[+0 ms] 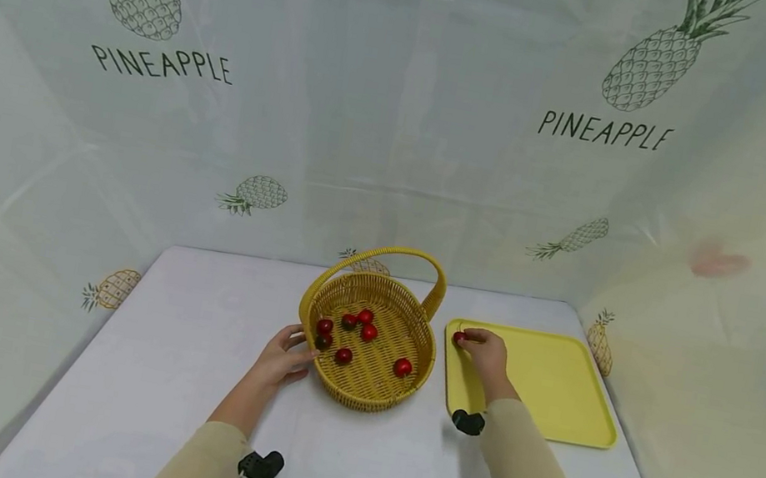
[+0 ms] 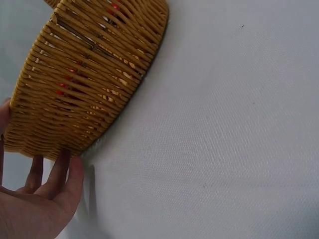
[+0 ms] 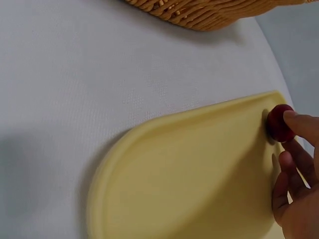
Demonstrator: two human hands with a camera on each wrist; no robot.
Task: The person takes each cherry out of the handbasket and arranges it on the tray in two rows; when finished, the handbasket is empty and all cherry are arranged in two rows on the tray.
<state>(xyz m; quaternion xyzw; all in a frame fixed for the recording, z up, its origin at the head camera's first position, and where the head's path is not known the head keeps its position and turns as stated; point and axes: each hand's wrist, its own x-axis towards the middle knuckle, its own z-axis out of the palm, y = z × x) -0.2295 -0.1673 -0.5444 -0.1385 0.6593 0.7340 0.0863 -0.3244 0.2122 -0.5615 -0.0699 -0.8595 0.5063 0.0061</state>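
Observation:
Several dark red cherries (image 1: 369, 332) lie in the round yellow wicker basket (image 1: 363, 401), which has a tall arched handle. My left hand (image 1: 280, 359) holds the basket by its left side, thumb near the rim and fingers against the lower wall in the left wrist view. At the back left corner of the yellow tray (image 1: 556, 386), my right hand (image 1: 485, 356) pinches one cherry (image 3: 279, 123) between thumb and fingers. That cherry is close over the tray surface in the right wrist view.
Basket and tray stand side by side on a white-covered table (image 1: 163, 371), the tray to the right with a raised rim. A pale curtain (image 1: 399, 140) with pineapple prints hangs behind the table and along its sides.

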